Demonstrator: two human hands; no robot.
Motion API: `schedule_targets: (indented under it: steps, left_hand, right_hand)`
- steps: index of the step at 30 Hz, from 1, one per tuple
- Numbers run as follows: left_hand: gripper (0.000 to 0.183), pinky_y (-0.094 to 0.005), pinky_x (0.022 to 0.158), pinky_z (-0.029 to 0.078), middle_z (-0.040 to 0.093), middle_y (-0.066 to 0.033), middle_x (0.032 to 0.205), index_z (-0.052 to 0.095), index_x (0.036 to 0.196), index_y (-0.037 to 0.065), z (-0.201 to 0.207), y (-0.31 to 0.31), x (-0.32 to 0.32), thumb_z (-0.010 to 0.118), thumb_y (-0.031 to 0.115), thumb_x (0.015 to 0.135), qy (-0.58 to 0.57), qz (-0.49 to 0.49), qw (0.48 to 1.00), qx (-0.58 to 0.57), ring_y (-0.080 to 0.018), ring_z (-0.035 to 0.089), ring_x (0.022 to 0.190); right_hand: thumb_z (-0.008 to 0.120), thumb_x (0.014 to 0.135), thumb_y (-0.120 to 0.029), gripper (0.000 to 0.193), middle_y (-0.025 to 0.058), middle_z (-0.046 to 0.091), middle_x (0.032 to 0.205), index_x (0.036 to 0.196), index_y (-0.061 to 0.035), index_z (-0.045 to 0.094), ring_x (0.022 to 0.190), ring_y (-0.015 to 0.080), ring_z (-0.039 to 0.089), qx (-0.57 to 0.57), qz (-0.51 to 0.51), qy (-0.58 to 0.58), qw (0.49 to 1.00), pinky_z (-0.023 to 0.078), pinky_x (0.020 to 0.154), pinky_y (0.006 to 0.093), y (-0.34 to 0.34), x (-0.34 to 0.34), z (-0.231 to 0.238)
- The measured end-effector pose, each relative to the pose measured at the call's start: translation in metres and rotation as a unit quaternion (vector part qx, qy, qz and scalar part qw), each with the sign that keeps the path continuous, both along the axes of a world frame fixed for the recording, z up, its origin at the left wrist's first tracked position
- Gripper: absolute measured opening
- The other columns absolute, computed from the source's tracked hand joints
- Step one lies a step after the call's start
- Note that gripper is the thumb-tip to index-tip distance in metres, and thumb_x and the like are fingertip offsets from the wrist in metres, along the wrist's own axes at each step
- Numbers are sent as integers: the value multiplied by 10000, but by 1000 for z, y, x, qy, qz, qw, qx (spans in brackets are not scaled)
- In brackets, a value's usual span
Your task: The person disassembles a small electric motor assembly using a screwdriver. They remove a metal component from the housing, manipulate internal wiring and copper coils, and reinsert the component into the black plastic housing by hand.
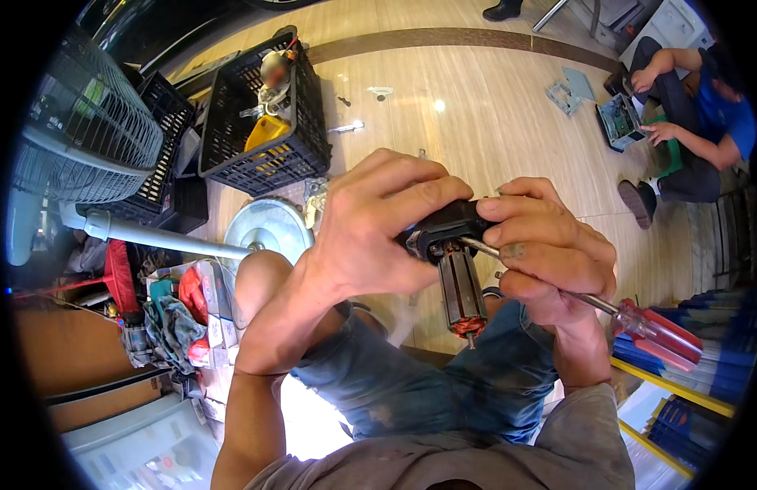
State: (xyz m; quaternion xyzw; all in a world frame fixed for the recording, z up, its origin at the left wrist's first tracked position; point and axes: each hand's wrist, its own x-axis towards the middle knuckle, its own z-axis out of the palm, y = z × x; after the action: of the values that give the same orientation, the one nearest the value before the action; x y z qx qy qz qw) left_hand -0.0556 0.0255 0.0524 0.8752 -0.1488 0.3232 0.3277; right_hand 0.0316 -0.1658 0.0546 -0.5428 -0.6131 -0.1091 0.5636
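Left hand: closed around the black housing of a motor part, held above the person's lap, fingers wrapped over its top.

Armature: dark ribbed cylinder hanging down from the housing, copper winding at its lower end, short shaft below.

Right hand: fingers curled tight on a screwdriver, thumb pressed to the housing; metal shank runs under the fingers with its tip at the housing, red and clear handle sticks out lower right.

Floor, pale wood planks: black crate with a yellow item toward the top left; fan lying along the left edge, its round base just beside the person's knee; loose screws near the crate.

Another person sits on the floor at top right, hands at a small open device.
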Motion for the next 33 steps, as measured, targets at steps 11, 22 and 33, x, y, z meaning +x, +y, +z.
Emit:
schedule_targets:
  steps: [11,22,33]
  left_hand:
    - [419,-338,674,535,673,-83,866,710,923,84,-4,-1,-5,737,64,505,11,-6,999,-40,-266,646,764]
    - [416,-351,695,534,680,-96,892,709,937,66,-5,-4,-7,748,71,523,53,-45,993,-91,-281,651,793]
    - [441,-352,702,530,678,-104,898,707,951,49,-2,-1,0,754,78,514,38,-45,997,-53,-286,648,794]
  right_hand:
    - [823,678,-96,349,121,677,928,977,-26,655,963,336,677,-2,4,1,1000,509,815,496,0,-6,2]
    - [765,752,-149,268,131,665,915,953,-25,638,908,327,669,31,21,-4,999,514,730,432,6,-3,-5]
    - [663,891,-276,284,165,630,898,940,-2,610,847,355,673,12,14,-13,1000,538,653,420,3,-1,2]
